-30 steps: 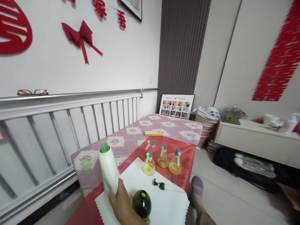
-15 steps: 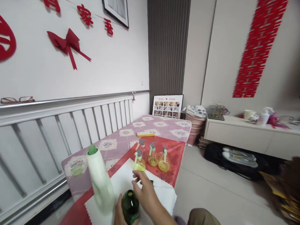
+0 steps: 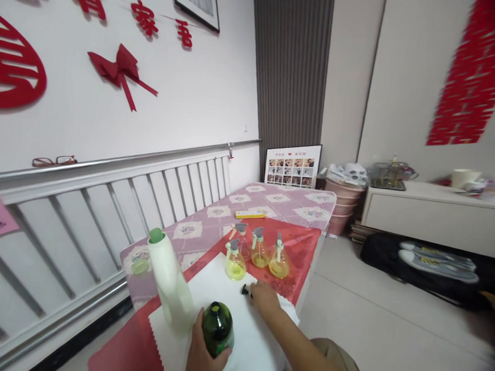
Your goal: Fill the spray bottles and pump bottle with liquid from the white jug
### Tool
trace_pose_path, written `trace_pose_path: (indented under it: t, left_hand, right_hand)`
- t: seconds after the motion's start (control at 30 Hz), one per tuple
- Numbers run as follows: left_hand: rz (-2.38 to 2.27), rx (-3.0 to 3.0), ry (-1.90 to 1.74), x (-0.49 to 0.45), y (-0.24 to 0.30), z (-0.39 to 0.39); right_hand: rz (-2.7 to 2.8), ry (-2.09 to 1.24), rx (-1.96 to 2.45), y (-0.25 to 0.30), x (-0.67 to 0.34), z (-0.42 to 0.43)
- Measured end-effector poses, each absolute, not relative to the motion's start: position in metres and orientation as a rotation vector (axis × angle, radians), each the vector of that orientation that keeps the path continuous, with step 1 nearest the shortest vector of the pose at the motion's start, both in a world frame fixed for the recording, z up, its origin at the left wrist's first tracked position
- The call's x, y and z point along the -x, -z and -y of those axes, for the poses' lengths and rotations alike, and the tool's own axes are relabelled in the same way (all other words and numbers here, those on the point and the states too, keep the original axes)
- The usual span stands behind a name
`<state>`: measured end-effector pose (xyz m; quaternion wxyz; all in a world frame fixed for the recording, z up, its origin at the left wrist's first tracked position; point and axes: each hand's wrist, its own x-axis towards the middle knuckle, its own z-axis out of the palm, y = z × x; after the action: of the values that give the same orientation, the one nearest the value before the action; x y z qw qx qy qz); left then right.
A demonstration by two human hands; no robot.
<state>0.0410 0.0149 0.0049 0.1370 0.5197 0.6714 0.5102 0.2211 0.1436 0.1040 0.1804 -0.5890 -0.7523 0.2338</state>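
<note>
My left hand (image 3: 207, 353) is wrapped round a dark green bottle (image 3: 217, 329) with an uncapped neck, standing on the white cloth (image 3: 210, 285). To the right, my right hand (image 3: 265, 299) is closed on a small black pump top (image 3: 246, 290), mostly hidden by the fingers and low over the cloth. Just beyond stands a clear spray bottle (image 3: 235, 268) holding yellow liquid. Two more spray bottles, a middle one (image 3: 260, 254) and a right one (image 3: 279, 263), also hold yellow liquid; another (image 3: 241, 242) is partly hidden behind. Left of the green bottle rises a tall pale green jug (image 3: 167, 280), its top uncapped.
A pale green cap (image 3: 139, 266) lies on the purple patterned tablecloth (image 3: 188, 229) at left. A yellow box (image 3: 249, 214) sits beyond the sprayers. Red cloth (image 3: 298, 245) lies under the white one. White railings (image 3: 123, 218) border the table's left side; a cabinet (image 3: 430, 212) stands at right.
My right hand has moved right and down, away from the green bottle's neck, and now grips the black pump top. My left hand stays on the bottle. The view has shifted left.
</note>
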Motion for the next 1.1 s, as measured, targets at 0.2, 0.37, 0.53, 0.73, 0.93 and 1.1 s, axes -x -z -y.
trace_pose_path:
  t: [0.2,0.37,0.53,0.73,0.93,1.1]
  left_hand:
    - [-1.979,-1.461,-1.427,-0.044,-0.012,-0.013]
    - [-1.987,-1.424,-1.417,-0.047,-0.019,-0.011]
    - [-1.944,-1.406,-1.404,-0.048,-0.024,-0.01]
    - [-1.893,-1.4,-1.371,-0.045,-0.025,-0.011]
    - [-1.871,-1.425,-1.374,-0.044,-0.034,-0.009]
    - [-1.875,-1.41,-1.342,-0.044,-0.037,-0.009]
  right_hand:
    - [1.862,-0.895,1.183,-0.15,-0.215,-0.138]
    - [1.589,-1.054,0.916,-0.2,-0.196,-0.117]
    - [1.432,-1.07,0.832,-0.217,-0.173,-0.105]
    - [1.496,-1.011,0.821,-0.198,-0.153,-0.1]
    - [1.669,-1.011,0.869,-0.173,-0.15,-0.092]
    - [1.735,-1.049,0.933,-0.146,-0.149,-0.083]
